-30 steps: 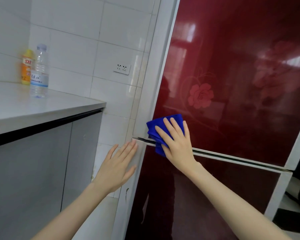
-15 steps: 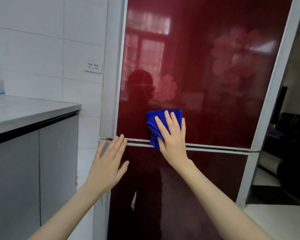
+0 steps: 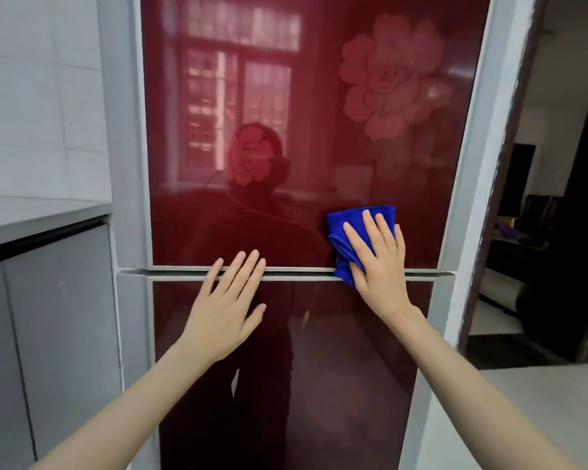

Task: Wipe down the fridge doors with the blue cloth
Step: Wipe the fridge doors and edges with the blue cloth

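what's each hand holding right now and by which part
Nothing is gripped. The right hand presses the blue cloth flat against the fridge door with straight fingers over its lower right part; the left hand, open, holds nothing.

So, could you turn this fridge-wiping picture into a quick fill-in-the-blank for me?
1. The right hand presses a ____ cloth flat against the fridge.
2. The cloth sits at the bottom edge of the upper door, whose glossy panel is dark ____.
3. The left hand lies open against the fridge and holds ____.
Missing words: blue; red; nothing.
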